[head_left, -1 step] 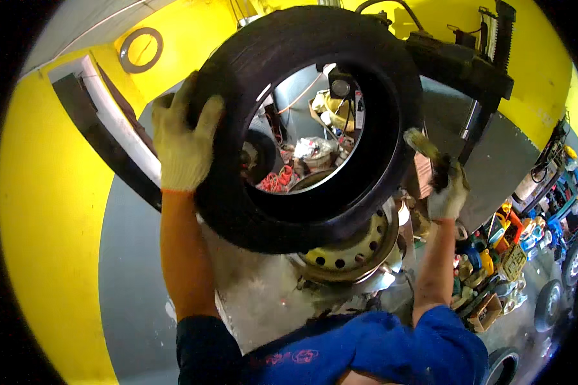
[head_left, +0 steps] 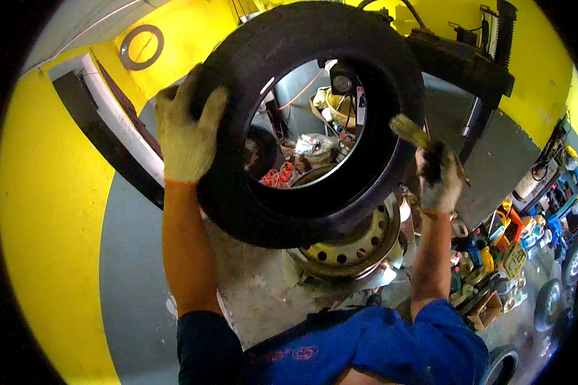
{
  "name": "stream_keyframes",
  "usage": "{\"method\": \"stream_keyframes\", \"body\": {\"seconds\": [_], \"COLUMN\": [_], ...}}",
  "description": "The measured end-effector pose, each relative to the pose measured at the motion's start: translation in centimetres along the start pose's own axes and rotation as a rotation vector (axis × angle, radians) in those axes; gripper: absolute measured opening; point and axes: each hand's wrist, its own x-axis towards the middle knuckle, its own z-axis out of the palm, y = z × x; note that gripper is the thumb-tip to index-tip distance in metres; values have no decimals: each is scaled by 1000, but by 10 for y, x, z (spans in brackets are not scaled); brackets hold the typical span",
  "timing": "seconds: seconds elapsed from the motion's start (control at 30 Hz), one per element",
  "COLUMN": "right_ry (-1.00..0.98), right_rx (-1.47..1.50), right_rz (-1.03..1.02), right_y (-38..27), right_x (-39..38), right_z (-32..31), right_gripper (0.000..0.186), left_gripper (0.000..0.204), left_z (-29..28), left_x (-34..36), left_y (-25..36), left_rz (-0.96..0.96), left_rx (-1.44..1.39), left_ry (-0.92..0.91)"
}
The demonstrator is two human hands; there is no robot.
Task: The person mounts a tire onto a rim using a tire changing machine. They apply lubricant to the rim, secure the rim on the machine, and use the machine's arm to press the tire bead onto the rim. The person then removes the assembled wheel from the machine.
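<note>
A black tyre (head_left: 327,35) without a wheel stands upright in front of me, its open middle facing me. Gripping its left side is my left hand (head_left: 187,144), in a cream knit glove, with the fingers over the tread. My right hand (head_left: 440,179), in a similar glove with dark stains, is closed around a brush (head_left: 410,131). The brush's pale bristles point left and lie in front of the tyre's right edge; whether they touch it I cannot tell. A yellowish steel wheel rim (head_left: 363,239) with round holes lies below the tyre, partly hidden by it.
The black arm of a machine (head_left: 456,61) reaches in at the upper right. Bottles, boxes and tools (head_left: 485,263) crowd the floor on the right, with several wheels beyond. Through the tyre's opening show red cord (head_left: 277,176) and a white bag (head_left: 315,146). A yellow and grey wall (head_left: 58,212) stands left.
My right hand has moved left and slightly up, bringing the bristles across the tyre's right edge. The tyre has risen slightly, with my left hand still on it.
</note>
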Motion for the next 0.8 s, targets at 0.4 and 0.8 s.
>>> {"method": "stream_keyframes", "body": {"seconds": [0.4,0.8], "right_ry": [-701,-1191], "right_rx": [-408,-961], "right_rz": [-625,-275], "right_y": [40,76], "right_x": [-172,-62], "right_z": [188,-36], "right_gripper": [35,36], "left_gripper": [68,33], "left_z": [3,-11], "left_x": [8,-3], "left_y": [-20,20], "left_rz": [35,87], "left_rx": [-27,-293], "left_ry": [-14,26]}}
